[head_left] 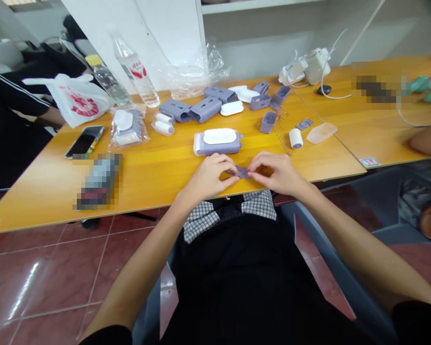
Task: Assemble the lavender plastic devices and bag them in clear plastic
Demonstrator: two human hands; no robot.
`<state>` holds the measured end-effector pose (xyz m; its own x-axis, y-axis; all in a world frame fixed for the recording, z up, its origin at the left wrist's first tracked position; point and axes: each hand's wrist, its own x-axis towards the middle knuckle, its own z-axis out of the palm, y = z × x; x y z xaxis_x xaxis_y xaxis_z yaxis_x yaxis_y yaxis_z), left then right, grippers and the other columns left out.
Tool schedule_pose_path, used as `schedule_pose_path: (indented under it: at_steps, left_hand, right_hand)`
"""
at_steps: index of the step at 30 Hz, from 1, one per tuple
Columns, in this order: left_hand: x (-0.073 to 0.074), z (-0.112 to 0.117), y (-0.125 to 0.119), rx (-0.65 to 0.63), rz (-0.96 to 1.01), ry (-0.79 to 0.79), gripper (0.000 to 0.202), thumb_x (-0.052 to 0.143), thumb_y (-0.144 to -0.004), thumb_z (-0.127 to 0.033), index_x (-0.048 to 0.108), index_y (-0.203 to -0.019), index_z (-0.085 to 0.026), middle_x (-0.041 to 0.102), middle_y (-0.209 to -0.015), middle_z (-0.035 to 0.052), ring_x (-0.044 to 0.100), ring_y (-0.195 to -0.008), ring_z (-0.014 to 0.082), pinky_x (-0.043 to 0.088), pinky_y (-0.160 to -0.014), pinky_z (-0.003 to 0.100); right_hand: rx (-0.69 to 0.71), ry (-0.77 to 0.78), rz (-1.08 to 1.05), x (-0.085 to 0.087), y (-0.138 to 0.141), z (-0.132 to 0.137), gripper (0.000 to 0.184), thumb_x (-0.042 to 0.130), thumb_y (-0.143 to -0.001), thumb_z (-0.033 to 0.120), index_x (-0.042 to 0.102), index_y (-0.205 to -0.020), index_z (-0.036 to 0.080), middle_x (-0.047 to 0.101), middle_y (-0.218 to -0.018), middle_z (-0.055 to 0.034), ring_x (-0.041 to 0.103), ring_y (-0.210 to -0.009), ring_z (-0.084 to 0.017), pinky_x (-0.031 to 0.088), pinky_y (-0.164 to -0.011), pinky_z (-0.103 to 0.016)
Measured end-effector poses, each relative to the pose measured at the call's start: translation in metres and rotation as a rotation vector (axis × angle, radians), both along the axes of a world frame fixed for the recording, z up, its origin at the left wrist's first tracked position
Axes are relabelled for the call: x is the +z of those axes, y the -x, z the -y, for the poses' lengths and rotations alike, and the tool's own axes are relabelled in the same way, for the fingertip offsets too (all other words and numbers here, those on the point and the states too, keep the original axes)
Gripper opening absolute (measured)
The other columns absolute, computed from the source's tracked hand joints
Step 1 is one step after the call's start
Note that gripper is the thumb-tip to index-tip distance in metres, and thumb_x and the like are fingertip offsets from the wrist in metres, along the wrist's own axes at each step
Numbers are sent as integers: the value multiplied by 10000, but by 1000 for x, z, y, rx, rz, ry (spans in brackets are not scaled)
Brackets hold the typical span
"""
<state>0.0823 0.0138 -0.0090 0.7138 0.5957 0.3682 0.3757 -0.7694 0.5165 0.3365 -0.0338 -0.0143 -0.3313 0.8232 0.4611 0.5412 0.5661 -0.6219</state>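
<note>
Near the table's front edge, a small flat purple-grey plastic plate with cutouts [242, 172] is pinched between my two hands. My left hand [215, 173] has its thumb and fingers closed on the plate's left end. On the other end, the fingertips of my right hand [276, 171] are closed. Just beyond my hands lies a purple-grey case [221, 149] with a white bristled brush head [220, 136] on top. To the right are a white roller [296, 138], a similar flat plate [304, 124] and a translucent cover [322, 133].
Several purple-grey shells [205, 109] and small boxes [268, 122] lie further back, with thin coiled springs [283, 140] beside them. Bagged parts [127, 128], a phone [85, 142], a plastic bag [73, 98] and bottles [138, 72] stand left. Chargers [305, 67] sit back right. Other people are at both sides.
</note>
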Motion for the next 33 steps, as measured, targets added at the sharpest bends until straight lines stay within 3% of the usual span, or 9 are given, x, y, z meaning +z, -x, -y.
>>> schedule_pose_path:
  at_steps: [4, 7, 13, 16, 20, 23, 28, 33]
  left_hand:
    - [-2, 1, -1, 48, -19, -35, 153, 732, -996, -330, 777, -1102, -229, 736, -1275, 96, 658, -1201, 274, 518, -1106, 469]
    - [-3, -1, -1, 26, -47, -63, 195, 687, -1032, -333, 779, -1182, -247, 761, -1312, 77, 644, -1203, 283, 502, -1114, 489]
    - [-4, -2, -1, 1, -59, -65, 189, 658, -1056, -307, 821, -1131, -250, 780, -1244, 66, 643, -1144, 265, 507, -1084, 477]
    - [-6, -3, -1, -4, -51, -67, 181, 681, -1048, -307, 821, -1135, -233, 777, -1227, 74, 646, -1131, 259, 513, -1067, 465]
    - [-7, -4, -1, 0, -50, -65, 163, 694, -1042, -305, 824, -1114, -237, 778, -1213, 70, 654, -1119, 252, 508, -1062, 459]
    - [-6, -3, -1, 3, -46, -71, 178, 700, -1039, -335, 832, -1100, -233, 775, -1191, 75, 656, -1110, 256, 509, -1055, 459]
    - [-5, -2, -2, 6, -68, -82, 232, 650, -1046, -301, 835, -1170, -239, 757, -1191, 89, 653, -1125, 263, 513, -1039, 450]
    - [-6, -4, -2, 11, -75, -62, 238, 623, -1058, -274, 804, -1208, -238, 766, -1238, 83, 651, -1148, 267, 503, -1065, 462]
  right_hand:
    - [-340, -187, 80, 3, -25, -8, 69, 713, -952, 345, 706, -896, 306, 770, -942, -83, 709, -981, -349, 555, -965, -582]
    - [-563, -237, 235, 1, -48, -15, 151, 701, -959, 366, 719, -1070, 264, 747, -1073, -150, 676, -1127, -418, 500, -1053, -643]
    - [-699, -194, 512, 5, -51, -31, 429, 614, -1009, 408, 670, -1354, 159, 763, -1164, -234, 619, -1194, -470, 461, -1007, -627]
    - [-679, -144, 648, 16, -45, -48, 433, 537, -1020, 319, 688, -1403, 184, 793, -1115, -200, 624, -1148, -452, 433, -962, -595]
    - [-570, -64, 683, 23, -43, -64, 303, 576, -969, 270, 830, -1118, 196, 808, -1002, -175, 666, -1063, -431, 435, -955, -610]
    - [-445, -44, 443, 25, -43, -61, 261, 618, -973, 324, 826, -1076, 206, 820, -1040, -154, 708, -1033, -400, 498, -959, -604]
    - [-187, 22, -207, 34, -43, -46, 278, 722, -962, 475, 774, -1139, 266, 797, -1055, -86, 756, -1006, -296, 618, -855, -483]
    - [-105, -73, -434, 42, -32, -43, 326, 922, -816, 492, 683, -922, 298, 689, -999, -26, 718, -1004, -244, 638, -847, -440]
